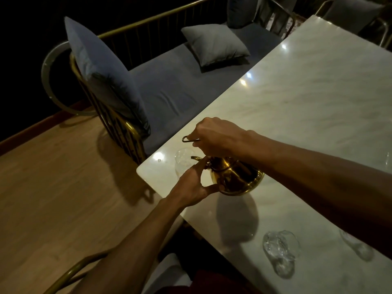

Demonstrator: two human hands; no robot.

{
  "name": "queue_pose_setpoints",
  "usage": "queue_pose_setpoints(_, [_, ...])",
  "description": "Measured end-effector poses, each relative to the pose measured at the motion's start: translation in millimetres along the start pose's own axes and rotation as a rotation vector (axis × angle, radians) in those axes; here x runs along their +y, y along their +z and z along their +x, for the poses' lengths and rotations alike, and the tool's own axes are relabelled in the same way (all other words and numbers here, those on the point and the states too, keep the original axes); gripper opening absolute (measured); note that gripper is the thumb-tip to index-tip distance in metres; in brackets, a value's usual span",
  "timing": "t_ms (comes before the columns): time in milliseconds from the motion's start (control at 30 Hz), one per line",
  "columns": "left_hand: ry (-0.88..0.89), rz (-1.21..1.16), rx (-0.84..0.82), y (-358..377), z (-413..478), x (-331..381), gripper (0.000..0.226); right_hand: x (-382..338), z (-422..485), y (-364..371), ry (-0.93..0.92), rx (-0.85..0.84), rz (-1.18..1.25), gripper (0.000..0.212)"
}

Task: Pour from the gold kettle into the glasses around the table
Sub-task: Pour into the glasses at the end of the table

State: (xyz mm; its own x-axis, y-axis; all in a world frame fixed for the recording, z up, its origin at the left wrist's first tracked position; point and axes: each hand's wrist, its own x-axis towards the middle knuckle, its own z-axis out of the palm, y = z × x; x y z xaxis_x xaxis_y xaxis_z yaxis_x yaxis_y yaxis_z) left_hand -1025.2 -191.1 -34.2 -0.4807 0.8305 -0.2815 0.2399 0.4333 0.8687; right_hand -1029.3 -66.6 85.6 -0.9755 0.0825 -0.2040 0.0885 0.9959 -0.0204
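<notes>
Nearest me, two glasses (pixel 280 251) lie on the marble surface (pixel 307 107). My left hand (pixel 191 185) cups the gold kettle (pixel 235 177), tipped, spout aimed left into the corner glass (pixel 183 159). My right hand (pixel 216 136) grips its wire handle (pixel 187 139).

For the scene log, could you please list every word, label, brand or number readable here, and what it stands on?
None: no readable text in this view.
Gold kettle: no brand or marking visible.
Glasses: plain, clear.
Marble table: only veining and light reflections.
</notes>
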Motion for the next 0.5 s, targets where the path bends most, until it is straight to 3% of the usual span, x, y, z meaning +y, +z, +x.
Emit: queue_pose_setpoints(500, [0.027, 0.009, 0.011, -2, 0, -4, 0.089, -4, 12, 0, -0.034, -0.029, -0.067, 0.034])
